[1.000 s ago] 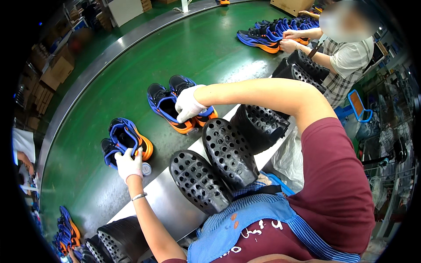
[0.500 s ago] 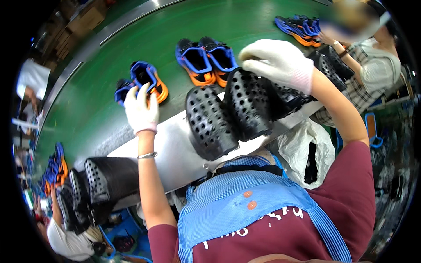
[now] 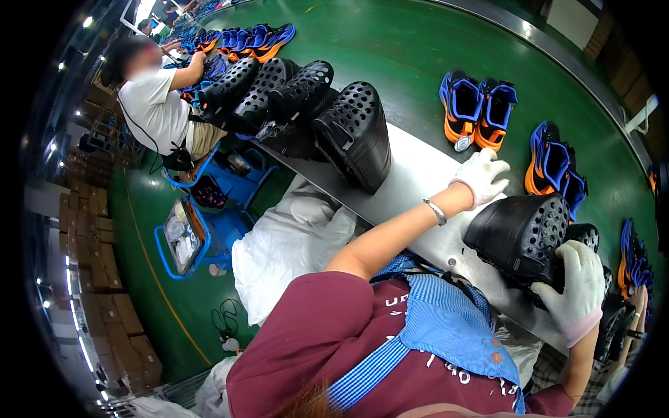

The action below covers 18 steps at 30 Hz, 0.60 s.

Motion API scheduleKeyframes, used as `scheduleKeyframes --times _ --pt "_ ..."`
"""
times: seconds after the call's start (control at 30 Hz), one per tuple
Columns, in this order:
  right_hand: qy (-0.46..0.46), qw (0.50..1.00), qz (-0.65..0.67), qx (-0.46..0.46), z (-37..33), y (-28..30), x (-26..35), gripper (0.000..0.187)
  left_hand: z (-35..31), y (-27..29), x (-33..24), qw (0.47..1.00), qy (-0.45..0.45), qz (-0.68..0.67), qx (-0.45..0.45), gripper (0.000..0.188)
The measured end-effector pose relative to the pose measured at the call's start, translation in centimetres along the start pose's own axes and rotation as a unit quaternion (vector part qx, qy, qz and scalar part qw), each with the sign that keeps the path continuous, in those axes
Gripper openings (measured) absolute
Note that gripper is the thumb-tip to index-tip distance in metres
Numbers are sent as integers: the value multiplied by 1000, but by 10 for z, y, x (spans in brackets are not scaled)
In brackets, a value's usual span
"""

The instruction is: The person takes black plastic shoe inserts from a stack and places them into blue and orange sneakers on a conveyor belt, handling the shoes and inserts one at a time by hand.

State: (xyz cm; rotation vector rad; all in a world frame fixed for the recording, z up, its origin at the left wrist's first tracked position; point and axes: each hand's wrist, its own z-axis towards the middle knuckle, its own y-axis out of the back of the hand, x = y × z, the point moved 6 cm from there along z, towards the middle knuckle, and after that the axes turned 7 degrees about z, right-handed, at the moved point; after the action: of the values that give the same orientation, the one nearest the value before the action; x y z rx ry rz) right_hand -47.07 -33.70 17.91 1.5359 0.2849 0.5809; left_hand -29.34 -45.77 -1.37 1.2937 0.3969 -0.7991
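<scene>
My left hand (image 3: pixel 482 177), in a white glove with a bracelet at the wrist, reaches over the metal ledge (image 3: pixel 425 164). Its fingers are apart, just below the heels of a blue, black and orange sneaker pair (image 3: pixel 461 115); contact cannot be made out. My right hand (image 3: pixel 575 292), also gloved, lies by a row of black perforated hollow forms (image 3: pixel 526 233). Thumb and fingers are spread against their near side, and I see no clear grip. Another similar sneaker pair (image 3: pixel 550 164) stands behind those forms, partly hidden by them.
More black perforated forms (image 3: pixel 355 132) stand along the ledge to the left. A co-worker (image 3: pixel 157 90) sits beyond them, near further sneakers (image 3: pixel 258 42). A green conveyor belt (image 3: pixel 376 45) runs behind the ledge. White sacks (image 3: pixel 293 244) and a blue cart (image 3: pixel 209 237) are at lower left.
My view has swung left. The left hand has drawn back from the left sneaker pair, whose shoes now stand side by side. The right hand remains by the black forms, lower on their near side.
</scene>
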Motion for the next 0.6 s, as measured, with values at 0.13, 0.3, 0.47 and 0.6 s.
scheduleKeyframes --times 0.13,0.3,0.47,0.6 --pt "22 999 24 -14 4 3 -5 57 0 -1 9 999 20 8 25 31" --pt "19 998 50 -14 7 11 -2 51 -4 -1 1 999 14 -28 34 32" --pt "-3 991 129 -47 -4 32 -9 47 4 -3 -14 996 -9 -71 56 36" --pt "-20 987 148 -66 -10 44 -17 52 16 14 -27 992 -85 -65 73 38"
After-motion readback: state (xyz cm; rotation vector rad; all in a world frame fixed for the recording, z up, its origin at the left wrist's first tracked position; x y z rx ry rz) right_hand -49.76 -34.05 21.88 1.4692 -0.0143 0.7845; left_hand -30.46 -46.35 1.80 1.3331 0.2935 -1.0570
